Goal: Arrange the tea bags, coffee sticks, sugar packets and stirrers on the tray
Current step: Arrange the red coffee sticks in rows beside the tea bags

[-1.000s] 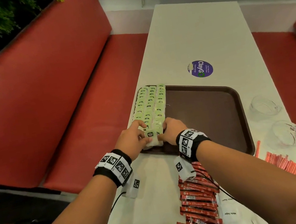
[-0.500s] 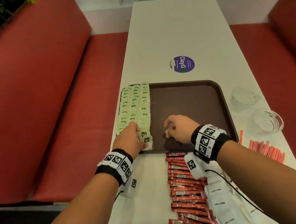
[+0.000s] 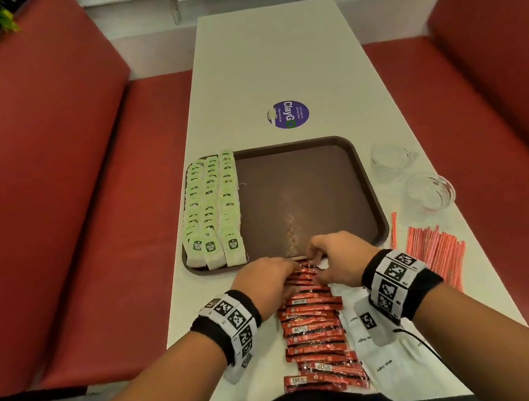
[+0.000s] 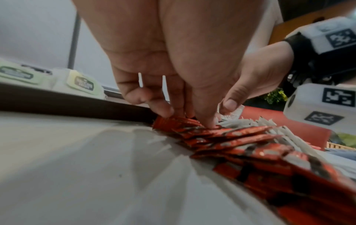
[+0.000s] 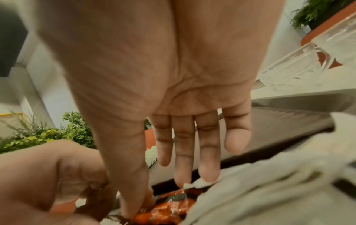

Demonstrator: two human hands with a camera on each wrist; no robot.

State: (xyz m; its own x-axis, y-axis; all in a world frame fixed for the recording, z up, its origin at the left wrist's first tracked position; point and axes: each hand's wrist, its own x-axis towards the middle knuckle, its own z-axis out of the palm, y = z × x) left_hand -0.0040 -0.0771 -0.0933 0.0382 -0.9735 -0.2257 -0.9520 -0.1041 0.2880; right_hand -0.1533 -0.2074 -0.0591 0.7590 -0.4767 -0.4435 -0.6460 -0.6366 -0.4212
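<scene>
Both hands point(image 3: 305, 268) on coffee sticks point(image 3: 314, 324)

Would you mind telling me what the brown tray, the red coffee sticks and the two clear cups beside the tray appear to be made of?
The brown rectangular tray looks like moulded plastic: matt, lightly textured, with a raised rounded rim. The red coffee sticks seem to be foil or plastic film, glossy and crinkled with bright glints. The two clear cups are transparent and ribbed; glass or hard plastic, I cannot tell which.

A round purple sticker point(image 3: 287, 115) on the white table point(image 3: 272, 60), just beyond the tray point(image 3: 366, 184), reads "ClayGo". White packets point(image 3: 391, 362) nearest the viewer read "White Sugar".
</scene>
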